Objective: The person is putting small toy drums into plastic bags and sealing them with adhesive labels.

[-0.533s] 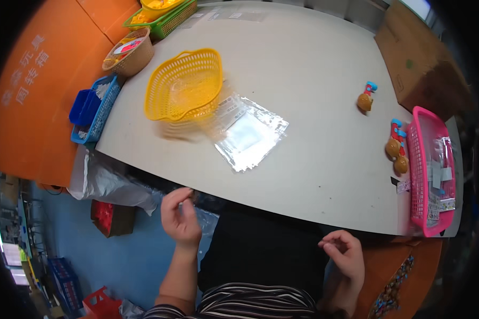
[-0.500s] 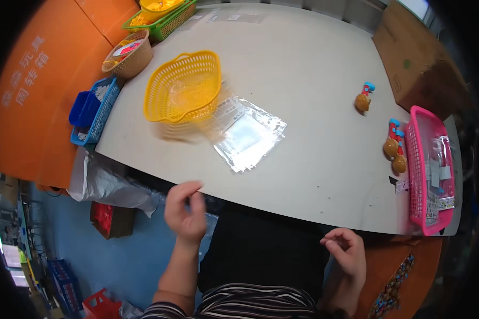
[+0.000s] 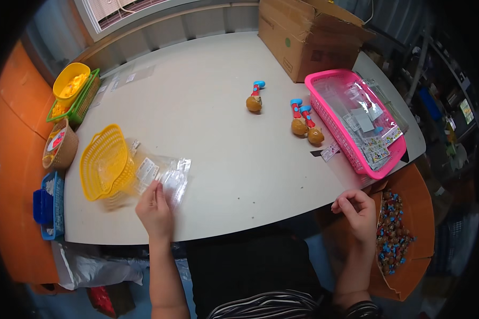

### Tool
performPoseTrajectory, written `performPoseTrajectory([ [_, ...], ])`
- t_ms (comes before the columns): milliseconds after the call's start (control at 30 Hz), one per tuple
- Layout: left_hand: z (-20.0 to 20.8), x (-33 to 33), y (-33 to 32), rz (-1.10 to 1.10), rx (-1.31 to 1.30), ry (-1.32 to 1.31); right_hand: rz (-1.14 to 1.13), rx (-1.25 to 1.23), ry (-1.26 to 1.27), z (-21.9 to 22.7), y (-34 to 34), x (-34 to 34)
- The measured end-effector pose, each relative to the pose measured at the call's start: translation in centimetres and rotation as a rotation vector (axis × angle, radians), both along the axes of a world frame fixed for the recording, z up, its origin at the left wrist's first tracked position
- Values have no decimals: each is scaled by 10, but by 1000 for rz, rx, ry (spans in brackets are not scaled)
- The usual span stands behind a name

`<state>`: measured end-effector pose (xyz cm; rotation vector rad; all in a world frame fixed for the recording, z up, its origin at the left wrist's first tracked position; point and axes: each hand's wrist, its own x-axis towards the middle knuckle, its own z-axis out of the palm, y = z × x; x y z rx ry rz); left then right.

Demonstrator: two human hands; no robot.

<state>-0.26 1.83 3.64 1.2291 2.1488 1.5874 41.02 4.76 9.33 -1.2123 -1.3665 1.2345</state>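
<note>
Clear bags (image 3: 162,175) lie at worktop's left near edge, beside yellow basket (image 3: 104,162). Your left hand (image 3: 155,210), below the edge half a second ago, now rests flat on them, fingers open, gripping nothing. Right hand (image 3: 356,210) loosely curled off near edge, seemingly empty. Bag pickup looks begun.

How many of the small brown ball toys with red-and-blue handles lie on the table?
3: one brown ball toy alone mid-table, two more together beside the pink plastic basket.

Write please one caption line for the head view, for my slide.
Left hand rests on clear plastic bags beside a yellow basket; right hand curled at table edge.
</note>
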Motion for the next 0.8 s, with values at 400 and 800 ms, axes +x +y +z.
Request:
performPoseTrajectory([
  [400,-21,100,-8,-328,70,199,466,-565,74,-44,45,-171],
  [800,-11,80,-25,-362,7,317,350,-408,12,-57,58,-197],
])
